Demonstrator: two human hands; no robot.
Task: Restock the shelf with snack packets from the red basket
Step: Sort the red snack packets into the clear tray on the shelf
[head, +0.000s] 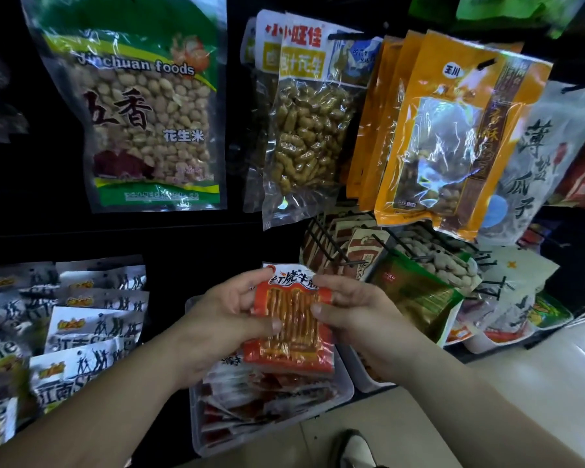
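Nearest you, your shoe (355, 449) showed on the pale floor (527, 393) at the bottom edge. Both your forearms reached up from below and met on a small stack of red snack packets (293, 324), each with a clear window showing orange-brown strips and red and black Chinese characters across the top that were partly covered. Your left hand (228, 319) gripped the stack's left edge, thumb across the front and fingers curled behind; your right hand (355, 314) clamped the right edge the same way, thumb pressed on the window. You held the stack upright just above a clear plastic tray (343, 386) on the low shelf, which held more red packets of the same sort lying flat. To the left of the tray lay rows of white and grey packets (92, 325) printed with dancing silhouettes and the fragment "Style". To the right stood a green and gold bag (416, 292) and, behind it, a bag of peanuts in the shell (443, 261) under black wire hooks. Farther up, hanging bags filled the display: a green bag of shelled peanuts (142, 109) reading "Jinchuan foods", a clear pack of yellow-brown peanuts (308, 130) with a white and yellow header, orange bags (450, 130) with a clear window, and a pale bag (537, 157) with black brush characters. No red basket showed.
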